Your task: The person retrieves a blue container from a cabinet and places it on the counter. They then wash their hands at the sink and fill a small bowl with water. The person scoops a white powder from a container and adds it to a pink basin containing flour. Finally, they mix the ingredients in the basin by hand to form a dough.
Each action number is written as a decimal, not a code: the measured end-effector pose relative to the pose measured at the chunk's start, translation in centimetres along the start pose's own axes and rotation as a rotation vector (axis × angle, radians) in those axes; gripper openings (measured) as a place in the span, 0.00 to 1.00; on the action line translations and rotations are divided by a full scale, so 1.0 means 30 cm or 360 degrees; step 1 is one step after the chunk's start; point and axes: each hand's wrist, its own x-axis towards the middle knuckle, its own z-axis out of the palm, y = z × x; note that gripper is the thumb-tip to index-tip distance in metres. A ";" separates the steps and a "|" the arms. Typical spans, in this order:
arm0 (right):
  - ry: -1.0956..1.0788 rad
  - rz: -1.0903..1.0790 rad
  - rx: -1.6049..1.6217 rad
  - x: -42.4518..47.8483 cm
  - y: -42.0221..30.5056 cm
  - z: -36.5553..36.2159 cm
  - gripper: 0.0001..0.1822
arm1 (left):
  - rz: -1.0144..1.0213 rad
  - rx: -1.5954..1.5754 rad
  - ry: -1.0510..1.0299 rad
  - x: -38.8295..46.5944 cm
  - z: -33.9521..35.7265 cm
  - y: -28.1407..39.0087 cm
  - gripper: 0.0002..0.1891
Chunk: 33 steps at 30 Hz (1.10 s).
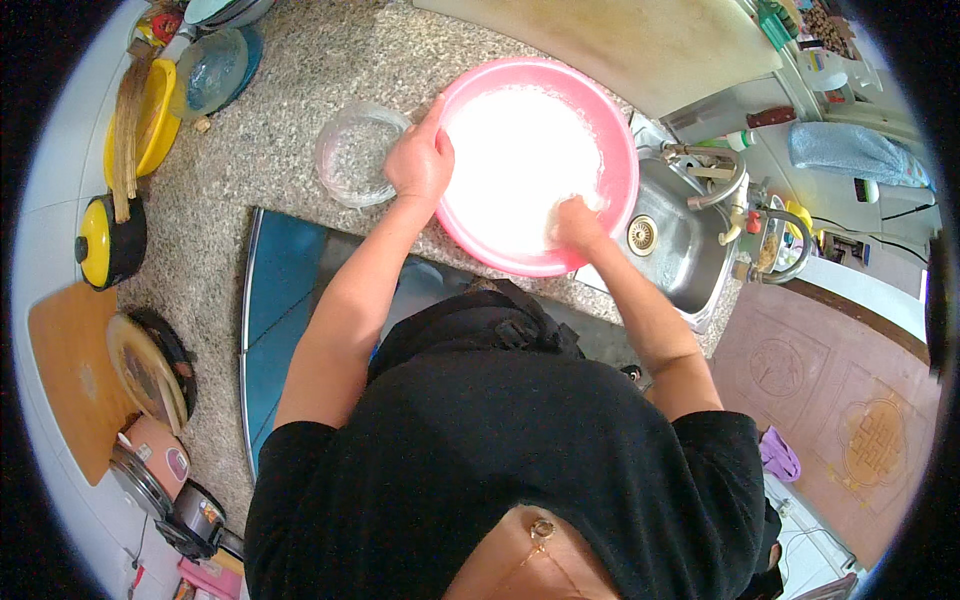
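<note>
A large pink plastic basin [619,142] stands on the speckled stone counter, its inside full of a bright white, overexposed substance [517,165] that could be flour. With fingers and thumb on its left rim, my left hand [424,161] holds the basin. My right hand [576,225] dips into the white substance near the basin's lower right side; its fingers are hidden there, so their grip cannot be told. Just left of my left hand sits a clear glass bowl [356,156], close to or touching it.
Right of the basin is a steel sink [675,259] with a curved faucet [720,180]. A large pale board [645,45] lies behind. Along the left wall stand a yellow basin [159,124], a yellow-lidded black pot [112,241], a round board [146,367] and a pink appliance [159,450].
</note>
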 end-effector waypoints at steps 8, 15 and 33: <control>0.0560 0.0459 0.2155 0.149 -0.205 0.004 0.21 | 0.0043 0.0007 -0.0022 0.002 -0.004 0.013 0.26; 0.0861 -0.0013 0.0466 0.215 -0.098 -0.257 0.18 | -0.0007 0.0033 -0.0070 0.003 -0.018 0.007 0.25; 0.0209 -0.0695 -0.0251 0.060 -0.062 -0.149 0.24 | -0.0027 0.0106 -0.0114 0.009 -0.034 0.018 0.25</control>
